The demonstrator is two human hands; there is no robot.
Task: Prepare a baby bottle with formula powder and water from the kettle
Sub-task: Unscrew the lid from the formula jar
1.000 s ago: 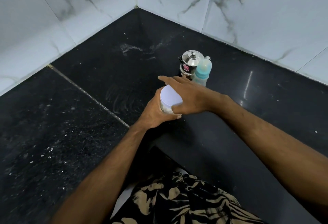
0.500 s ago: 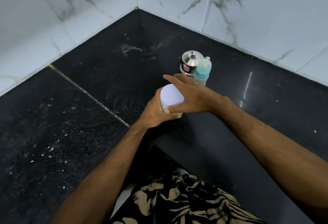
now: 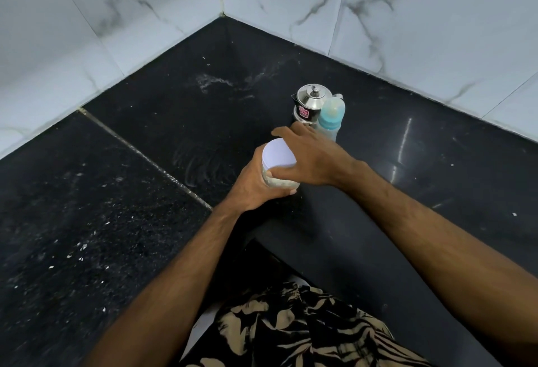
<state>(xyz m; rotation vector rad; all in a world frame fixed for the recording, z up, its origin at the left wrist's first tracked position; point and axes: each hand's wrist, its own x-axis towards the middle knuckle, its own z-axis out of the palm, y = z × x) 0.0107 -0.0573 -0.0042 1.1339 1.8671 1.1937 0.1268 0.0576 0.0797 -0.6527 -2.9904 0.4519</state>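
Tabletop (image 3: 145, 250): black polished stone in a corner, speckled with pale crumbs and smears; a seam runs diagonally across it. White marbled wall tiles (image 3: 407, 17) behind.

Jar (image 3: 279, 167): clear, white lid (image 3: 278, 153) on top, pale powder visible through the side. Held upright near the tabletop's front edge, in front of the kettle and bottle.

Left hand (image 3: 253, 184): grip closed around the jar's body from the left side, fingertips showing below the right hand.

Right hand (image 3: 313, 157): laid over the lid from the right, thumb pressed against the jar's side just under the lid, fingers spread past the far rim; grip closed on the lid.

Kettle (image 3: 310, 103): small, steel, knobbed lid on, pink label on its side. Stands upright behind the hands.

Bottle (image 3: 330, 116): baby bottle with blue collar and clear cap, upright, just right of the kettle and touching or nearly touching it. Its base is hidden by the right hand.

Patterned garment (image 3: 291, 329): black and tan, at the bottom edge.
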